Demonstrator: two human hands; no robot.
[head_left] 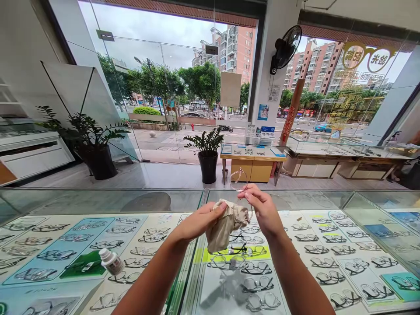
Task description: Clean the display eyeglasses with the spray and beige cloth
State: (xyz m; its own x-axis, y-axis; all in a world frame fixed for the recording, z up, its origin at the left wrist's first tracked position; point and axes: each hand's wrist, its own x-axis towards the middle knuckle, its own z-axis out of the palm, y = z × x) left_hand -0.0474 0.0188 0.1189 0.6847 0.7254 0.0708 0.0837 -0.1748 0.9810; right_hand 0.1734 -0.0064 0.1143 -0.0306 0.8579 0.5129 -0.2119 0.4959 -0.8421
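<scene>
Above the glass counter, my left hand [205,218] is closed on a beige cleaning cloth [219,234], which hangs down in loose folds. My right hand [260,208] pinches a pair of thin-framed eyeglasses [239,190] at the middle. One round rim sticks up past the fingers. The other rim sits lower, partly hidden by the cloth, which bunches against it. Left of my forearm, a small white bottle [111,261] with a white cap stands on the glass top.
Under the glass counter top [183,199] lie rows of eyeglasses [257,283] on coloured cards. Beyond the counter are a potted plant [208,164], a small display table [252,153] and a wall fan [286,49]. Tall windows face a street.
</scene>
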